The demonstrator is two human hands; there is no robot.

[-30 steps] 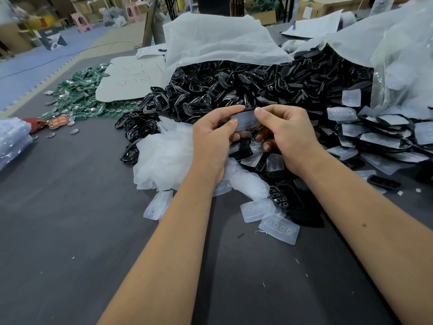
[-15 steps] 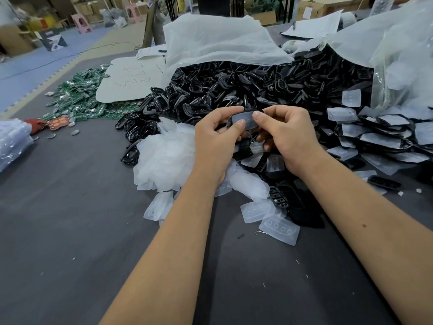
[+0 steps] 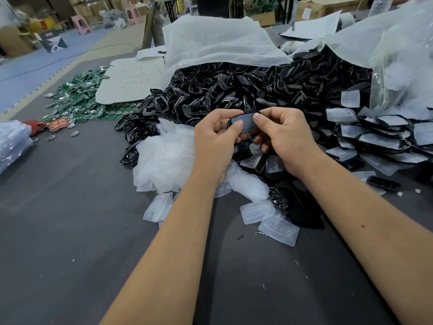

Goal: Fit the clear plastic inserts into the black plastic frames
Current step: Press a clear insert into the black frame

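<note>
Both hands up over the heap of loose black plastic frames (image 3: 246,90): left hand (image 3: 215,139) and right hand (image 3: 283,137) each pinch an end of 1 oval black frame (image 3: 230,124), thumbs bearing on the frosted clear insert (image 3: 246,121) inside it. Risk, I'd say: uneven thumb pressure pops 1 corner out, or the slick piece drops into that heap.

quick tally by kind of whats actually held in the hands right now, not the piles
clear insert: 1
black frame: 1
total: 2, held together between the left hand and the right hand, thumbs on the insert
</note>
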